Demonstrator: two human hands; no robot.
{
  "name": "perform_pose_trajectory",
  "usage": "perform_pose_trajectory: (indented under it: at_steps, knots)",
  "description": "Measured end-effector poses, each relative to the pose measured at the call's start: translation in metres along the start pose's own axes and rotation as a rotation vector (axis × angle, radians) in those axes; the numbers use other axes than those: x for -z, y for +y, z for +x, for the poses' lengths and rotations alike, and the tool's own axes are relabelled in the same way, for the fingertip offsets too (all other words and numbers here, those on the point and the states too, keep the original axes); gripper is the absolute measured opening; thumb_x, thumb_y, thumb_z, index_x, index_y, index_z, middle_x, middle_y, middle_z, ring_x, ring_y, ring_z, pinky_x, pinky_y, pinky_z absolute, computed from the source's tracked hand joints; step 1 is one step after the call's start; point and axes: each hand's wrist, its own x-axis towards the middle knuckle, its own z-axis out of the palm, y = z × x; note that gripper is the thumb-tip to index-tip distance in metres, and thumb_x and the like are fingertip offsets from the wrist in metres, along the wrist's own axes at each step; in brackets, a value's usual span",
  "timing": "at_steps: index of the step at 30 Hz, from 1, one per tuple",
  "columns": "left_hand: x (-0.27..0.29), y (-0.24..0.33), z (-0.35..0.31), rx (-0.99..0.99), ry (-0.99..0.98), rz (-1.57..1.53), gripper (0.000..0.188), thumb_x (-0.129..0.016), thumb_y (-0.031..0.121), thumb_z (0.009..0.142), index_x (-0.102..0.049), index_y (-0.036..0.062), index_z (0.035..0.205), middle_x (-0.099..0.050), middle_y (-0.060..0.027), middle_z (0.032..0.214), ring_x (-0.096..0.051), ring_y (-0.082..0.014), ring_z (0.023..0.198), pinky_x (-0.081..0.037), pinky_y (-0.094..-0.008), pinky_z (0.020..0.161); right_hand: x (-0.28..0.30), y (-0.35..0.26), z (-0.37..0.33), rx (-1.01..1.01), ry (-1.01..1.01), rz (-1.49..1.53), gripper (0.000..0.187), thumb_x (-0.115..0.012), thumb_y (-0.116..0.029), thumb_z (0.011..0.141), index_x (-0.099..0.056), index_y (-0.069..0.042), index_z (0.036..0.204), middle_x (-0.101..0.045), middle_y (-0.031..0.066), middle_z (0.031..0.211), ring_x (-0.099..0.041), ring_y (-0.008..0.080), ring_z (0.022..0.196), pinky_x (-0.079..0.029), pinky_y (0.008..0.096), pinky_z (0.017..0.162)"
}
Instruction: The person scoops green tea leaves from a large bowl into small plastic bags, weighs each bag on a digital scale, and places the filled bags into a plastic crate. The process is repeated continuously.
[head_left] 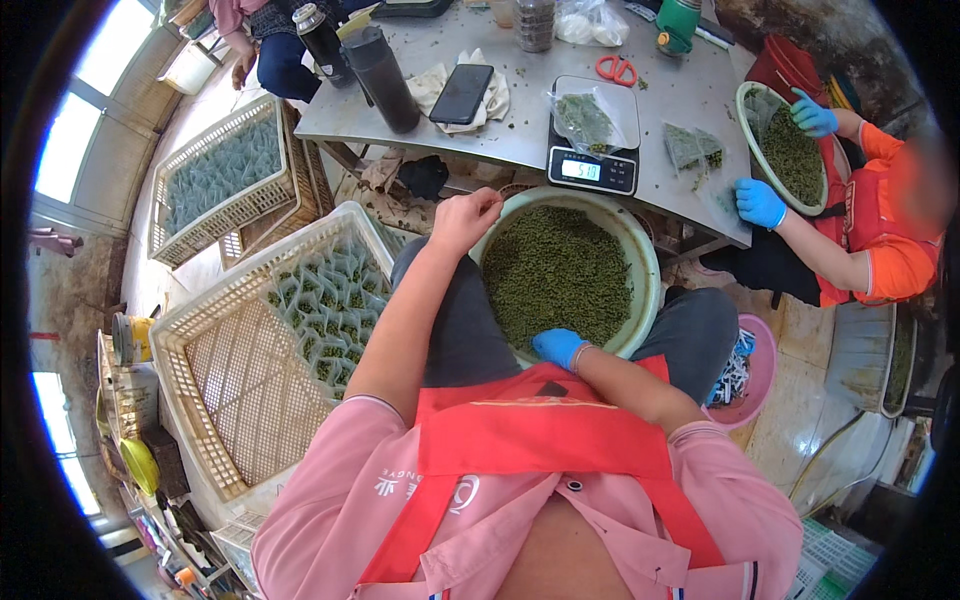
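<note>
A pale green basin (648,290) full of small green peppercorns (560,265) sits between my knees. My bare left hand (468,218) is raised by its far left rim, fingers curled closed; anything inside them is hidden. My right hand (560,347), in a blue glove, rests at the near side of the peppercorns. Its fingers look bent together, and what they hold cannot be made out. Beyond the basin, a clear bag of green peppercorns (585,122) lies on a digital scale (592,170) at the edge of the metal table (460,150).
A cream crate (215,420) on my left holds several filled bags (330,310); another full crate (220,215) stands behind. A phone (462,94), dark flask (382,80) and red scissors (616,70) lie about the table. At right, a gloved co-worker (870,220) handles another basin (742,110).
</note>
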Motion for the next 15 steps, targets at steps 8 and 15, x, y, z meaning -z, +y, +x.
perform_pose_trajectory:
  at_steps: [8, 15]
  knots:
    - [-0.003, 0.001, 0.0, 0.01, -0.033, -0.004, 0.022, -0.059, 0.028, 0.084, -0.065, 0.0108, 0.095, -0.069, -0.0041, 0.074, -0.067, -0.0172, 0.066, -0.051, -0.0297, 0.062, 0.106, 0.016, -0.039, -0.179, 0.289, 1.2, 0.008, -0.062, -0.005, 0.08, -0.059, -0.002, 0.087, -0.062, 0.0074, 0.071, -0.064, 0.0168, 0.059, -0.054, 0.0287, 0.052]
    - [-0.007, 0.006, 0.004, -0.047, -0.04, 0.064, 0.02, -0.059, 0.03, 0.083, -0.065, 0.0122, 0.092, -0.066, -0.007, 0.072, -0.065, -0.0254, 0.068, -0.05, -0.0345, 0.062, 0.242, 0.023, -0.025, 0.213, 0.937, 1.687, 0.011, -0.054, -0.01, 0.089, -0.057, 0.0, 0.093, -0.06, 0.01, 0.092, -0.061, 0.0214, 0.087, -0.053, 0.033, 0.079]
